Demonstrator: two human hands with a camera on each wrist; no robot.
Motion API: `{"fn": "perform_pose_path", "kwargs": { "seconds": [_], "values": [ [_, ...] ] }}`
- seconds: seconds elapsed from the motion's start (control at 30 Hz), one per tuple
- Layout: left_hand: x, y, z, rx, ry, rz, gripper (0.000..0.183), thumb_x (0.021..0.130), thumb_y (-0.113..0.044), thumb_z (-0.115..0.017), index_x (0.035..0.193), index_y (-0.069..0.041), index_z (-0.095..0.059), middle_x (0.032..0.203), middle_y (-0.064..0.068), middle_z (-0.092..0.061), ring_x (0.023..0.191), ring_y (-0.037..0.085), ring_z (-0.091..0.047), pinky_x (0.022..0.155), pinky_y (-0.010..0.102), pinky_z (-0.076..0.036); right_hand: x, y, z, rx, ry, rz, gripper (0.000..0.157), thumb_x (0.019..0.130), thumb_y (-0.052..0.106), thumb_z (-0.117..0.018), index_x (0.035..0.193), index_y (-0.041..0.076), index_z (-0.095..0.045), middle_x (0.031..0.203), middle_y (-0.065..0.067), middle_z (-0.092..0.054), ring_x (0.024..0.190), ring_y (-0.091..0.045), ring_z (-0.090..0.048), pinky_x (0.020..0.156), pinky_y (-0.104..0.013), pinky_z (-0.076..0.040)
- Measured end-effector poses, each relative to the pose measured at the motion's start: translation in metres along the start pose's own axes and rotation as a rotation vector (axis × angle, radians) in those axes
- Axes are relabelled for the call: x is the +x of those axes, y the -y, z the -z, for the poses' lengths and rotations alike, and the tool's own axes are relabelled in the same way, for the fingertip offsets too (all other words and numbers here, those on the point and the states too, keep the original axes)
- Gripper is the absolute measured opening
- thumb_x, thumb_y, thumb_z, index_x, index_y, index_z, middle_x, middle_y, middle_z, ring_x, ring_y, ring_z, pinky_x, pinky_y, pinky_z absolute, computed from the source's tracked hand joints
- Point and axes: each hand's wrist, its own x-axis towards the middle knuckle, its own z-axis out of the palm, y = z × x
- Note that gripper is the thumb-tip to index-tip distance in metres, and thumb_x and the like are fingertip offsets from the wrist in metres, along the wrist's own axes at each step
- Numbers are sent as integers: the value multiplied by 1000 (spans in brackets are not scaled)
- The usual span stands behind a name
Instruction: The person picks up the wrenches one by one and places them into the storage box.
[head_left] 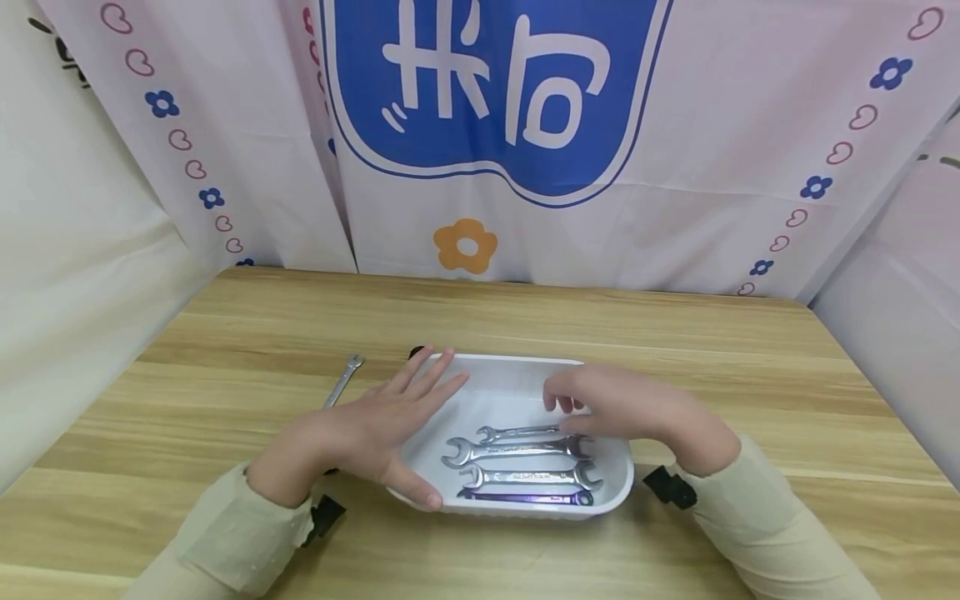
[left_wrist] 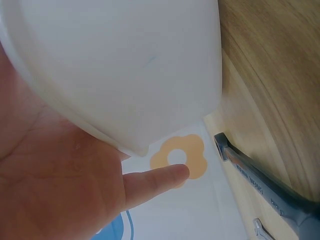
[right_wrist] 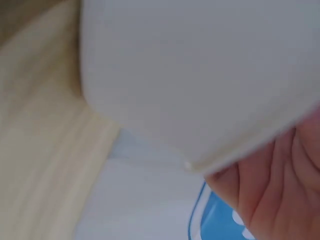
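A white tray (head_left: 517,379) holds several wrenches in the head view. The small open-end wrench (head_left: 517,432) lies above a larger open-end wrench (head_left: 517,450), another silver wrench (head_left: 525,477) and a slim purple-tinted wrench (head_left: 525,498). My left hand (head_left: 382,429) spreads its fingers over the tray's left side, with the palm against the rim in the left wrist view. My right hand (head_left: 611,404) reaches over the right rim, fingers loosely bent down and thumb near the small wrench's right end. Nothing shows between those fingers; whether the thumb touches the wrench is unclear.
A silver wrench (head_left: 345,382) lies on the wooden table (head_left: 262,333) left of the tray, partly behind my left hand. Beside the tray lies a dark tool with lettering on its handle (left_wrist: 265,182). A printed cloth (head_left: 405,225) hangs behind the table.
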Motion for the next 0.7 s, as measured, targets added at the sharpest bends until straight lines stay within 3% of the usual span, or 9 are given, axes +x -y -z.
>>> {"fn": "perform_pose_path", "kwargs": {
  "seconds": [0.2, 0.43, 0.7],
  "values": [
    [0, 0, 0, -1, 2, -3, 130, 68, -70, -78, 162, -17, -4, 167, 4, 19, 152, 35, 23, 110, 76, -17, -12, -1, 16, 0, -60, -19, 11, 92, 9, -68, 102, 13, -68, 91, 6, -65, 84, -8, -58, 78, -32, -54],
    [-1, 0, -1, 4, -3, -17, 129, 69, -68, -78, 161, -15, -5, 167, 7, 19, 151, 37, 23, 111, 75, -17, -23, -5, 27, -7, -128, -54, 17, 93, 9, -67, 109, 12, -69, 103, 1, -70, 94, -15, -65, 85, -40, -55],
    [0, 1, -1, 7, -5, -22, 129, 69, -68, -78, 162, -16, -6, 166, 6, 20, 151, 36, 24, 110, 77, -16, -28, -8, 29, -42, -125, -39, 19, 91, 12, -70, 110, 11, -68, 110, -1, -67, 101, -20, -63, 89, -41, -53]
  ]
}}
